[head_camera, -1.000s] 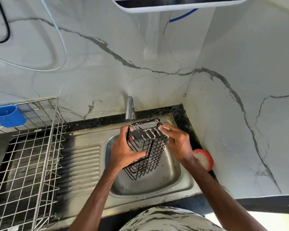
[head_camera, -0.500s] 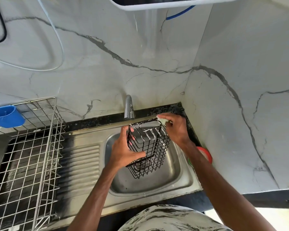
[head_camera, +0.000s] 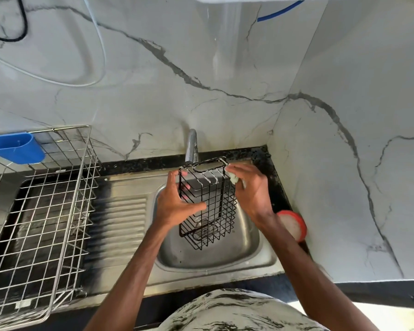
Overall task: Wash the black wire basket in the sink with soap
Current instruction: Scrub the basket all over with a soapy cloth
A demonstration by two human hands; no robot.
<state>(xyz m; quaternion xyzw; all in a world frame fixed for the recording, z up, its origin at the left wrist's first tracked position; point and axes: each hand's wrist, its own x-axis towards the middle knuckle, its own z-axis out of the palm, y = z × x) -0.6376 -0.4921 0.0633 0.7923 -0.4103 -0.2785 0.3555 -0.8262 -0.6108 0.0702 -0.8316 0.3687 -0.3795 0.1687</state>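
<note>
Over sink (head_camera: 269, 260), left hand (head_camera: 175, 201) gripped black wire basket (head_camera: 207, 206) by its left side. Right hand (head_camera: 251, 189), pinching pale scrubber (head_camera: 234, 179) (probably sponge), had slid from top rim to right edge. Soaping underway.

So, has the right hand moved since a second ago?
Yes. The right hand, holding a pale pad, has slid up the black wire basket, closer to the faucet.

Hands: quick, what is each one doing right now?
Left hand: closed, gripping the basket.
Right hand: closed, pinching a pale pad against the basket's top corner.
</note>
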